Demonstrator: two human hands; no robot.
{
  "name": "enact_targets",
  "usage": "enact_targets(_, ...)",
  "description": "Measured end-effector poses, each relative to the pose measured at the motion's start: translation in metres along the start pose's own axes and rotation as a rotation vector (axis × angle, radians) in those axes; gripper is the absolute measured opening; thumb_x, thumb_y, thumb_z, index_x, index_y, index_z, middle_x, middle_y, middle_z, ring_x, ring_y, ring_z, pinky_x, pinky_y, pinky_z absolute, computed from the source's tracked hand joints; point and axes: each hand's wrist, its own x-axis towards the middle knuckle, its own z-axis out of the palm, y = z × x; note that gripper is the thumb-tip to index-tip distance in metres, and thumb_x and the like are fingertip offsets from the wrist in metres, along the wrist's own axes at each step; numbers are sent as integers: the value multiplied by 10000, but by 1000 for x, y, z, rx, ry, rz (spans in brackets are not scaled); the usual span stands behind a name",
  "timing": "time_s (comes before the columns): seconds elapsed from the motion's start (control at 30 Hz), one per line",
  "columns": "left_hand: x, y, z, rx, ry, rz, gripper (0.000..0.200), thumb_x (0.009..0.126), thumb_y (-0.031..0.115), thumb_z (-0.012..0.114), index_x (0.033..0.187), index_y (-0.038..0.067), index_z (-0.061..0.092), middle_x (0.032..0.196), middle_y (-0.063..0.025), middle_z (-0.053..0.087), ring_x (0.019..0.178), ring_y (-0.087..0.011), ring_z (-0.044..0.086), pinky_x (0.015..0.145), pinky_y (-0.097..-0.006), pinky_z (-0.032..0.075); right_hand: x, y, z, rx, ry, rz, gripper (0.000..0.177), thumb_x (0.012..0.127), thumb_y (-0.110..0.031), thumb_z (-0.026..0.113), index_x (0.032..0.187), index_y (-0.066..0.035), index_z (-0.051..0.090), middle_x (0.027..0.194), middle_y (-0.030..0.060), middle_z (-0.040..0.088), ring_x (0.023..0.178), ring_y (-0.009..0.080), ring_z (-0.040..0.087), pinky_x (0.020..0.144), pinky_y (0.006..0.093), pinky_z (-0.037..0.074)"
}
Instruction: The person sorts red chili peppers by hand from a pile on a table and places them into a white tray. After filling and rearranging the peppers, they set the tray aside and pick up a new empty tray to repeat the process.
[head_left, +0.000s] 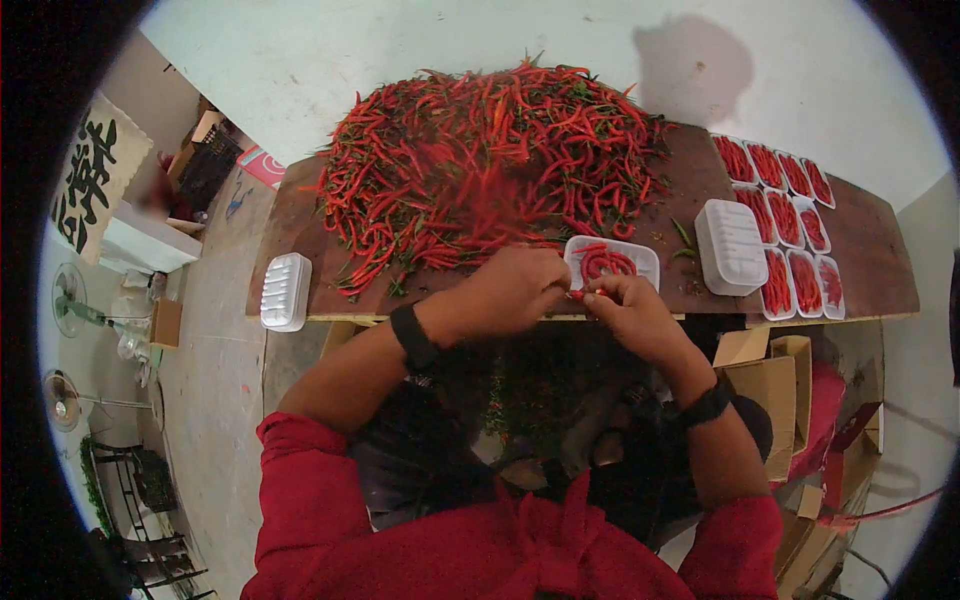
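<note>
My right hand (630,310) is closed in a pinch on a red chili pepper (577,295) at the table's front edge. Close beside it, my left hand (515,285) has its fingers pinched together near the chili's other end; what they grip is too small to make out. Just beyond both hands sits a white plastic tray (648,264) with several red chilies (605,262) curled inside. A large heap of red chilies (400,170) with green stems covers the table behind, its middle blurred.
Stacked white trays (735,245) stand to the right, and another stack (286,292) at the left edge. Several chili-filled trays (785,215) lie in rows on the brown table (880,250). Loose green chilies (683,236) lie near the tray. Cardboard boxes (765,385) stand below right.
</note>
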Motion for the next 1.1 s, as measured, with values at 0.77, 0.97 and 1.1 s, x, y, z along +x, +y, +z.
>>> enact_targets(0.77,32,-7,22,-47,71,-143,183,781,185,613,854,19,589,775,-158,596,754,-330,587,653,-403,453,4,18,-25,-303,268,17,221,746,-148,661,920,-12,662,869,164,653,796,266,640,728,342,489)
enact_targets(0.97,52,-20,34,58,105,-194,221,780,185,621,941,34,610,879,-157,602,830,-334,592,716,-401,478,18,43,-42,-435,400,-39,190,716,-148,671,875,-45,678,849,140,635,799,277,625,721,351,486)
enact_targets(1.1,53,-42,42,130,136,-199,242,774,190,628,954,31,606,931,-150,596,879,-331,582,755,-407,478,25,58,-45,-530,447,-2,171,727,-191,656,862,-92,691,870,125,628,831,303,606,736,397,479)
